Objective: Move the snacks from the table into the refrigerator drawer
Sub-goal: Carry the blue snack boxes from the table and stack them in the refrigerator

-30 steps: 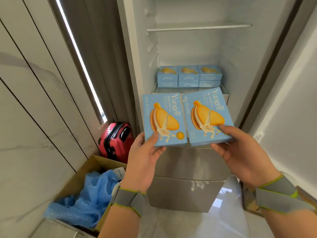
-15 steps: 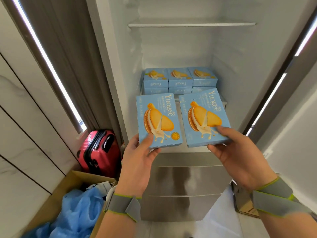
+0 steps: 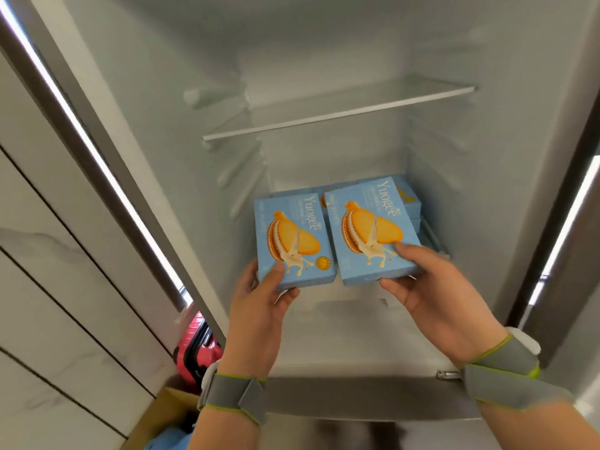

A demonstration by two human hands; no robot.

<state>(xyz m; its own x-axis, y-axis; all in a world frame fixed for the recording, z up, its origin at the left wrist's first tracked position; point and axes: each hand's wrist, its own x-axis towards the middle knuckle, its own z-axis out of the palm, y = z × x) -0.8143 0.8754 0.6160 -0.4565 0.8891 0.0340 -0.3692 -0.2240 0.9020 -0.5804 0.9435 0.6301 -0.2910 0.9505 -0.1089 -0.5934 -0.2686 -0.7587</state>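
I hold two light-blue snack boxes printed with a sandwich biscuit, side by side inside the open refrigerator (image 3: 324, 339). My left hand (image 3: 259, 306) grips the left box (image 3: 292, 238) by its lower corner. My right hand (image 3: 431, 293) grips the right box (image 3: 370, 228) by its lower right edge. Behind them, stacked blue boxes (image 3: 409, 203) of the same kind sit at the back of the compartment, mostly hidden by the held boxes. Both wrists wear grey straps.
A glass shelf (image 3: 337, 115) crosses the refrigerator above the boxes. A steel drawer front (image 3: 357, 397) lies below my wrists. A red suitcase (image 3: 194, 349) and a cardboard carton (image 3: 162, 414) stand on the floor at lower left, by the pale wall panels (image 3: 48, 287).
I have stepped closer and both boxes have moved forward into the compartment, now covering most of the stacked boxes. My grips are unchanged.
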